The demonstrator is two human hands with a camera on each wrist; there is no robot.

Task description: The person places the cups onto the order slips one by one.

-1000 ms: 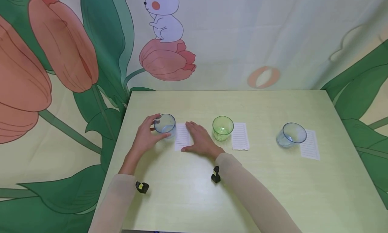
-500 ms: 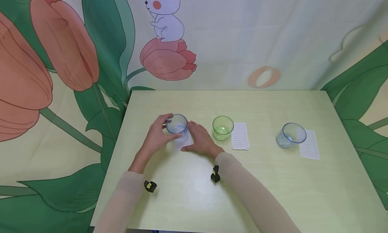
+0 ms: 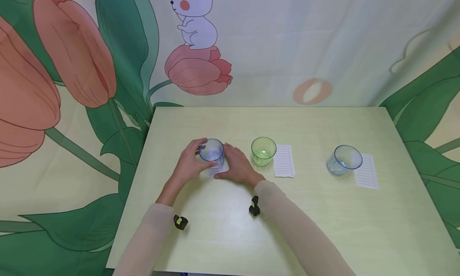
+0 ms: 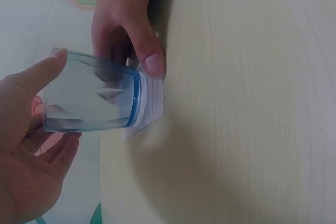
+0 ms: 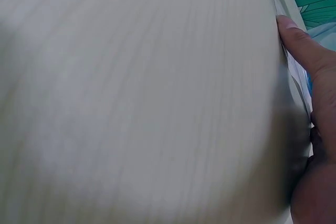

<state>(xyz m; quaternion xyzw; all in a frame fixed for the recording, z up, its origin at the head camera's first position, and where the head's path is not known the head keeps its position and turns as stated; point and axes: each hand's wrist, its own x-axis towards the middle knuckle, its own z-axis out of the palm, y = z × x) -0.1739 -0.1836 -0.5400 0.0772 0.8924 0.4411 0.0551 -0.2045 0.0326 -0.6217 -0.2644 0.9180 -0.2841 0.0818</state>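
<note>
My left hand (image 3: 187, 164) grips a clear blue-tinted glass (image 3: 211, 152) near its rim, thumb on one side and fingers on the other. In the left wrist view the glass's blue-ringed base is right at a small lined paper slip (image 4: 153, 100), which lies under it. My right hand (image 3: 238, 166) rests on the table beside the glass, fingers extended and thumb spread. The thumb (image 4: 149, 59) presses the slip's edge. Most of that slip is hidden by the glass and hands. In the right wrist view, only the right hand's thumb side shows, at the edge.
Right of my hands, a green glass (image 3: 264, 152) stands just left of a second lined slip (image 3: 284, 162). Farther right, another blue glass (image 3: 344, 161) overlaps the edge of a third slip (image 3: 367, 172). All stand on a pale wooden table (image 3: 305, 220) before a printed curtain (image 3: 269, 48).
My left hand has brought the blue glass rightward from beside the paper slip to over it, then slightly toward me. The right hand has stayed in place.
</note>
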